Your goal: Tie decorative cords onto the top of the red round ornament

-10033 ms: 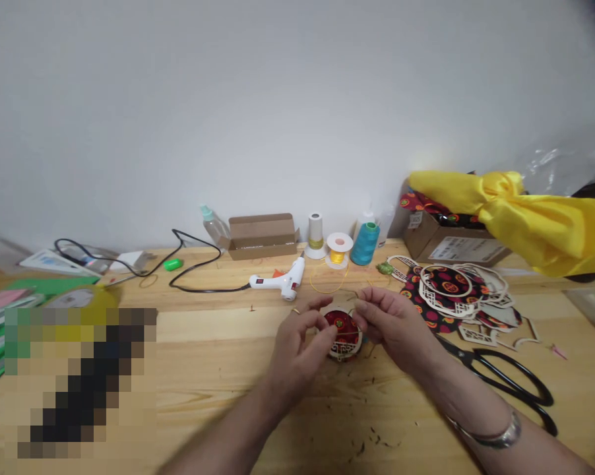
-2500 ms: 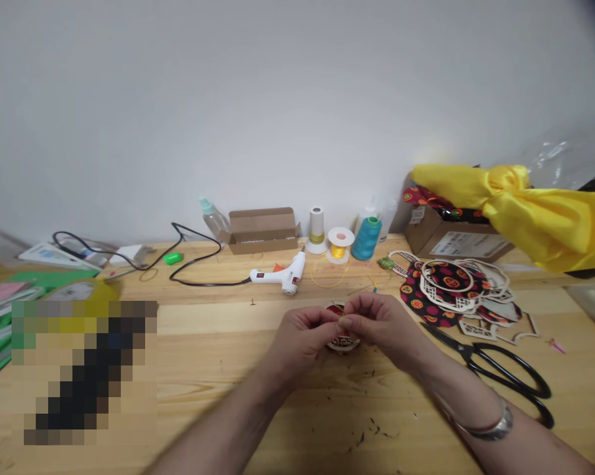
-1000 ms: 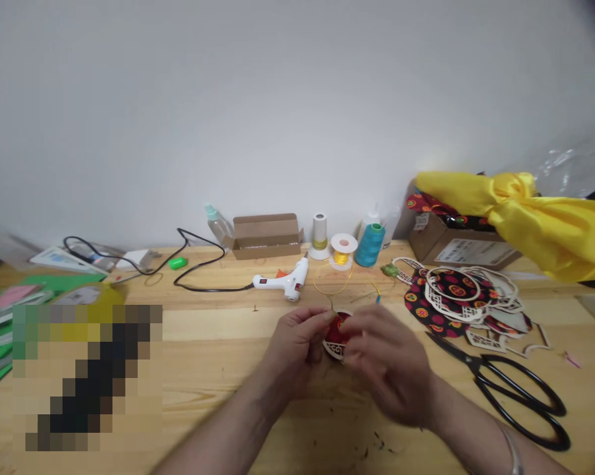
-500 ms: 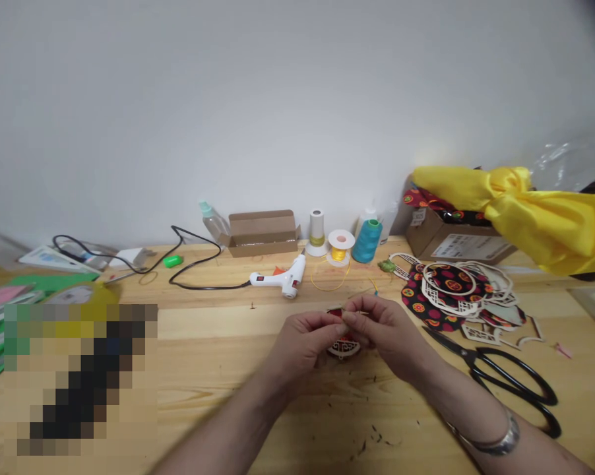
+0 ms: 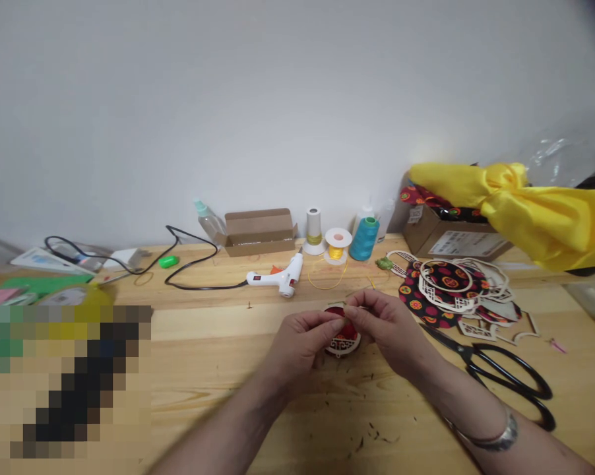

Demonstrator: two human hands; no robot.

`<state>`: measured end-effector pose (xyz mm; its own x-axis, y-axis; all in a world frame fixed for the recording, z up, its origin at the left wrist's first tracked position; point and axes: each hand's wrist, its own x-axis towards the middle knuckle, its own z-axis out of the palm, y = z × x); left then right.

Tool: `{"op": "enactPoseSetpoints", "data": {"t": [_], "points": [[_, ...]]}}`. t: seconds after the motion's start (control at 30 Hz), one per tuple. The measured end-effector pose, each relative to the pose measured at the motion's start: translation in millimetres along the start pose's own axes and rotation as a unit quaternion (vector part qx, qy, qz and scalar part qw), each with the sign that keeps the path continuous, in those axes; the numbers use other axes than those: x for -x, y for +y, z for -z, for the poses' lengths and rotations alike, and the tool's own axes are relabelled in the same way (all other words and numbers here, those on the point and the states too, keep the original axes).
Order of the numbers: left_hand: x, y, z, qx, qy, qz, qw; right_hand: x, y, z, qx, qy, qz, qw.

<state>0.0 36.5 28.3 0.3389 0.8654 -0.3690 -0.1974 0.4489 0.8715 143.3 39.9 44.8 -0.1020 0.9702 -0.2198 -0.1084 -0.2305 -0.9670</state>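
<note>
A small round ornament (image 5: 342, 342), dark red with a pale cut-out lattice along its lower part, sits between my hands above the wooden table. My left hand (image 5: 301, 341) is closed on its left side, thumb and forefinger pressed together over the red face. At the upper right rim, my right hand (image 5: 385, 322) pinches with thumb and forefinger; whatever is in that pinch is too small to make out. Both sets of fingertips almost touch and cover part of the ornament. To the right of my right wrist lie black-handled scissors (image 5: 512, 369).
Behind the hands are a white glue gun (image 5: 275, 277), a yellow thread spool (image 5: 338, 245), a teal thread cone (image 5: 365, 239) and an open cardboard box (image 5: 260, 231). Patterned fabric pieces (image 5: 413, 300) and pale lattice frames lie at right, beside a carton (image 5: 443, 236) with yellow cloth (image 5: 535, 204).
More of the ornament's red face shows between my hands. My right fingertips have lifted slightly, still pinched. The whole view has shifted a little.
</note>
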Motion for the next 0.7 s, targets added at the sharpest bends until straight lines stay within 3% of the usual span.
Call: {"op": "enactPoseSetpoints", "data": {"t": [0.2, 0.43, 0.7], "points": [[0.6, 2.1, -2.2, 0.032, -0.006, -0.033, 0.999, -0.8, -1.3, 1.4, 0.018, 0.014, 0.017, 1.000], [2.4, 6.0, -2.7, -0.020, 0.030, -0.052, 0.998, -0.8, 2.2, 0.8, 0.032, 0.008, 0.025, 0.999], [4.7, 12.2, -7.1, -0.022, 0.056, -0.015, 0.998, -2.0, -0.9, 0.5, 0.040, -0.022, -0.020, 0.999]]}}
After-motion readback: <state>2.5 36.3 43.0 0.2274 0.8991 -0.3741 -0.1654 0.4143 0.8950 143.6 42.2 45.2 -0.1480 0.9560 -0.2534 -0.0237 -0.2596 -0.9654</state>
